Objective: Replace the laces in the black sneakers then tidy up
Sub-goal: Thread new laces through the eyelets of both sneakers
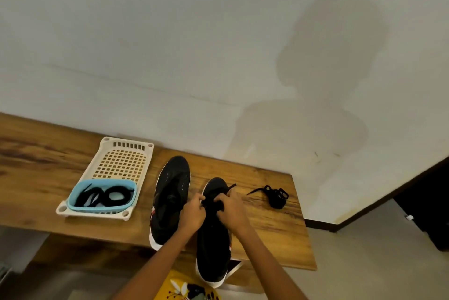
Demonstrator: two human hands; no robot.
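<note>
The right sneaker [212, 234] lies toe away from the person near the table [279, 227] front edge, probably so the eyelets face up; both hands work on it, the left hand [193, 214] and right hand [232, 207] each with a grip pinching the lace [220, 196] over the tongue; the left sneaker [170, 197] waits at 9 o'clock; a loose lace bundle [275, 196] lies at 2 o'clock, out of the way; coiled laces [107, 196] sit in the blue basket [73, 199], at 9 o'clock further out.
</note>
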